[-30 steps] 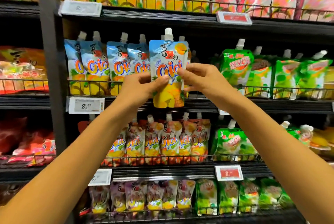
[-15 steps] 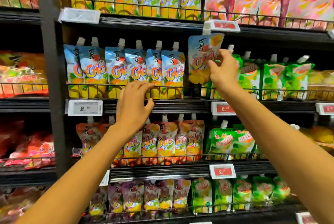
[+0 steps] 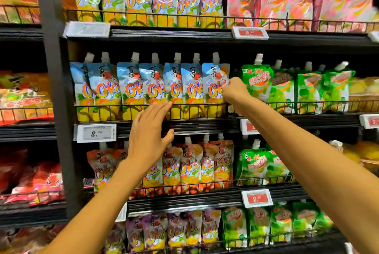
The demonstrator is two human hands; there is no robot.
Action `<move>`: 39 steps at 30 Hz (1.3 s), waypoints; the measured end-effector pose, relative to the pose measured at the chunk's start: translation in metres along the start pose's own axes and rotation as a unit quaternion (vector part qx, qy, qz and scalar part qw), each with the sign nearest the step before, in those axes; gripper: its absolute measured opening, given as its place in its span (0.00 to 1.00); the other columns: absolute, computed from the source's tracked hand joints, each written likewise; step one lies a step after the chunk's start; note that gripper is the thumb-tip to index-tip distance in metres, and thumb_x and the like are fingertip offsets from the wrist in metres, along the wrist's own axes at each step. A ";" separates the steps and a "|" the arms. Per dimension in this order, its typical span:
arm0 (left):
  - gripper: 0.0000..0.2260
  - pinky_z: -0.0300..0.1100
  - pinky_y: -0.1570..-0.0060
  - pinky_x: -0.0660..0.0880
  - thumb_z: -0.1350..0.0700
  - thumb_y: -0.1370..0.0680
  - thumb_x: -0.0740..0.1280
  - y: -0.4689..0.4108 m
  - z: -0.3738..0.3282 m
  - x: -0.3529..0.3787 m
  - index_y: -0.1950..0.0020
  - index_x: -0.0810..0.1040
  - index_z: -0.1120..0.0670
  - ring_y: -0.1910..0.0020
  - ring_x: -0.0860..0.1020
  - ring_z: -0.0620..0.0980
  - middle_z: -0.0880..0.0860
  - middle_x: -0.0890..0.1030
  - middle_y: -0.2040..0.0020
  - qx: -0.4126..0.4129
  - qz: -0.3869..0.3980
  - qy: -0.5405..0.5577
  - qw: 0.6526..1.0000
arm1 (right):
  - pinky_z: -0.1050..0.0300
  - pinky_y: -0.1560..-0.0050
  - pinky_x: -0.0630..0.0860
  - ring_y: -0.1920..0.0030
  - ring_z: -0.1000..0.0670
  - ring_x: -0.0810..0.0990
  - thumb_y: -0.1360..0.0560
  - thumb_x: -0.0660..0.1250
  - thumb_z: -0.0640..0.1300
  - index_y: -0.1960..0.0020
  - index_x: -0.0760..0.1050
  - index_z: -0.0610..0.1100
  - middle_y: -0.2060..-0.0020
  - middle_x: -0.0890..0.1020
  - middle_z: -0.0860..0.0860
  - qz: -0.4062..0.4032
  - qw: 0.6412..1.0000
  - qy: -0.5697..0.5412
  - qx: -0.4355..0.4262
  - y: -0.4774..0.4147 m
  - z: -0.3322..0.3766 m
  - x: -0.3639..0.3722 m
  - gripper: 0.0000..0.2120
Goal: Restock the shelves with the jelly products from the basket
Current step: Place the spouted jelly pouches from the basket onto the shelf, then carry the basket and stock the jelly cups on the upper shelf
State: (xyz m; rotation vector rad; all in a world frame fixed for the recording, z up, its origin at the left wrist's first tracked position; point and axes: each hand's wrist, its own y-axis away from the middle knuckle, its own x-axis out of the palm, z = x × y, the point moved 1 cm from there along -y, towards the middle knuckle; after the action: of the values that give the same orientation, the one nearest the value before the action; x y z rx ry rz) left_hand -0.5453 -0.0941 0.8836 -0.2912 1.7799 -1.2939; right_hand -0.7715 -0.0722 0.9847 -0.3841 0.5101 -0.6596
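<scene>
the blue foil spouted jelly pouch (image 3: 214, 87) now stands shelved, nearly stocked; right hand (image 3: 235, 92) grip pinches it, left hand (image 3: 148, 130) grip wide.

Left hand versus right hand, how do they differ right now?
The left hand is open with straight fingers, holding nothing; the right hand pinches the edge of the rightmost blue pouch. The left hand is lower, in front of the shelf edge; the right hand is higher, at pouch level. Both are bare.
</scene>
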 end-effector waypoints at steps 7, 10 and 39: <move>0.27 0.50 0.26 0.55 0.53 0.22 0.68 0.005 -0.002 0.004 0.25 0.65 0.51 0.23 0.59 0.49 0.48 0.65 0.24 -0.004 0.002 0.009 1.000 | 0.59 0.73 0.52 0.71 0.51 0.56 0.26 0.54 0.27 0.67 0.55 0.44 0.71 0.61 0.49 0.009 0.996 0.081 -0.022 0.014 0.000 -0.005 0.18; 0.26 0.47 0.25 0.52 0.52 0.22 0.67 0.006 -0.002 0.004 0.24 0.65 0.51 0.22 0.57 0.48 0.48 0.64 0.23 0.003 0.001 0.012 1.000 | 0.60 0.75 0.54 0.71 0.51 0.59 0.26 0.56 0.27 0.66 0.58 0.43 0.70 0.64 0.48 0.003 0.992 0.110 -0.057 0.026 0.001 -0.009 0.16; 0.15 0.17 0.48 0.63 0.70 0.25 0.65 0.605 -0.069 0.201 0.45 0.79 0.53 0.50 0.70 0.33 0.49 0.78 0.49 -0.431 0.347 0.246 0.796 | 0.37 0.46 0.78 0.52 0.37 0.82 0.26 0.66 0.35 0.60 0.80 0.46 0.56 0.84 0.39 0.162 0.857 -0.025 0.489 0.505 -0.549 0.084 0.08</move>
State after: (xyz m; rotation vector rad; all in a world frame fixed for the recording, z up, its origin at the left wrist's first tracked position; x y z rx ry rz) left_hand -0.5348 0.0819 0.2668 0.2429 2.5034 0.0521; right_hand -0.7794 0.1433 0.2662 0.6402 0.1304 -0.5013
